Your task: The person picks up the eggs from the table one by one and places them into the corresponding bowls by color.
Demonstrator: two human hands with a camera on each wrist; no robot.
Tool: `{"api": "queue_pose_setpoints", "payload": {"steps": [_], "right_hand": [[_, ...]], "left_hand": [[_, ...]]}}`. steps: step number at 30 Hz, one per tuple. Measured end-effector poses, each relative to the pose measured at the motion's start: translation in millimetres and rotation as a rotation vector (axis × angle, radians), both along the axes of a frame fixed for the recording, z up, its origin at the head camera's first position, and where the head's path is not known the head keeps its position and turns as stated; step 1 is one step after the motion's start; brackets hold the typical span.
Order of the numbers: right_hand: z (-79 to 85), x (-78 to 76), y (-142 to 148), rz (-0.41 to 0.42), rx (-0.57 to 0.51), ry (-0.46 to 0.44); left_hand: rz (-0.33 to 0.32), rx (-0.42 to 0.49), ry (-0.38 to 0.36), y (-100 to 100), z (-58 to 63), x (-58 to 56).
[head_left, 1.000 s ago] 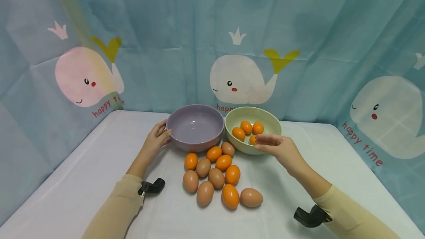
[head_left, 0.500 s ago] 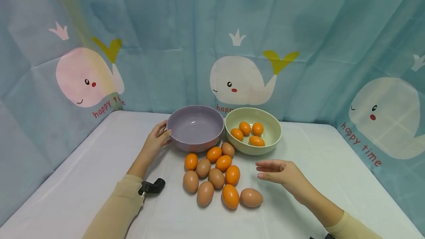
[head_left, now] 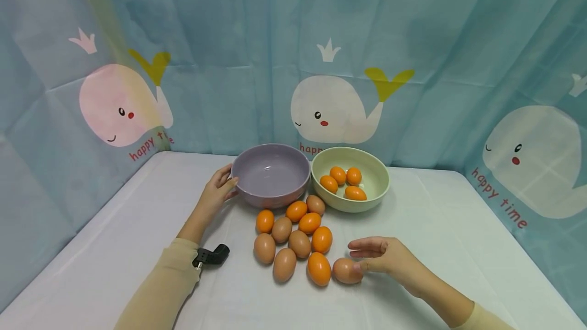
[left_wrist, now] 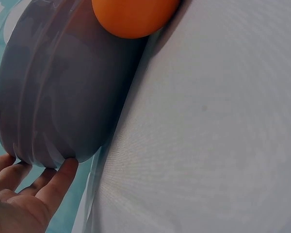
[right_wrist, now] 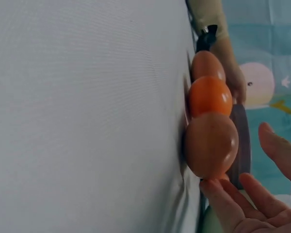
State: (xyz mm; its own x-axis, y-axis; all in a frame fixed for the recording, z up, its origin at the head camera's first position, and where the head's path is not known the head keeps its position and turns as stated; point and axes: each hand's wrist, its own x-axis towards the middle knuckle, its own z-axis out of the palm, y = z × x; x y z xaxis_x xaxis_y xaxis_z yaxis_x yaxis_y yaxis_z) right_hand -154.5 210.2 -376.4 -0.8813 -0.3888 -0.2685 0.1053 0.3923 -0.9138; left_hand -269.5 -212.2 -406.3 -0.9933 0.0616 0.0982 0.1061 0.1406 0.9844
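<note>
Likely slick and brittle, the brown egg (head_left: 344, 271) wants pinching mid-side. Right hand (head_left: 389, 257) gapes; left hand (head_left: 217, 188) touches the purple bowl (head_left: 268, 200).

Eggs (head_left: 299, 244) block mid-table, with room right of the green bowl (head_left: 377, 180).

Red lettering (head_left: 499, 196) on a blue-green fabric curtain (head_left: 220, 24) reads "happy time" beneath the white cartoon whale (head_left: 541, 162) at right; "happy time", broken by a fold, beneath the pinkish whale (head_left: 107, 101) at left; and "happ", cut off, beneath the middle white whale (head_left: 327, 106).
</note>
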Motion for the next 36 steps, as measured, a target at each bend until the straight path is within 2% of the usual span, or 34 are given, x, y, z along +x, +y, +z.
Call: {"api": "queue_pose_setpoints", "payload": {"steps": [6,11,23,27,36], "right_hand": [[-6.8,2.1,-1,-0.001,0.052,-0.015],[-11.1,1.7,0,0.025,0.054,-0.005],[-9.4,1.7,-6,0.031,0.087,0.017],[-5.6,0.6,-7,0.030,0.087,0.021],[14.7,-8.7,-11,0.014,0.051,0.059]], "left_hand": [[-0.004,0.009,0.003,1,-0.4,0.9],[-0.003,0.007,0.001,1,-1.5,1.4],[-0.007,0.016,0.005,0,-1.1,1.4],[-0.004,0.014,-0.003,0,-2.6,2.8],[0.000,0.004,0.009,1,0.6,2.8]]}}
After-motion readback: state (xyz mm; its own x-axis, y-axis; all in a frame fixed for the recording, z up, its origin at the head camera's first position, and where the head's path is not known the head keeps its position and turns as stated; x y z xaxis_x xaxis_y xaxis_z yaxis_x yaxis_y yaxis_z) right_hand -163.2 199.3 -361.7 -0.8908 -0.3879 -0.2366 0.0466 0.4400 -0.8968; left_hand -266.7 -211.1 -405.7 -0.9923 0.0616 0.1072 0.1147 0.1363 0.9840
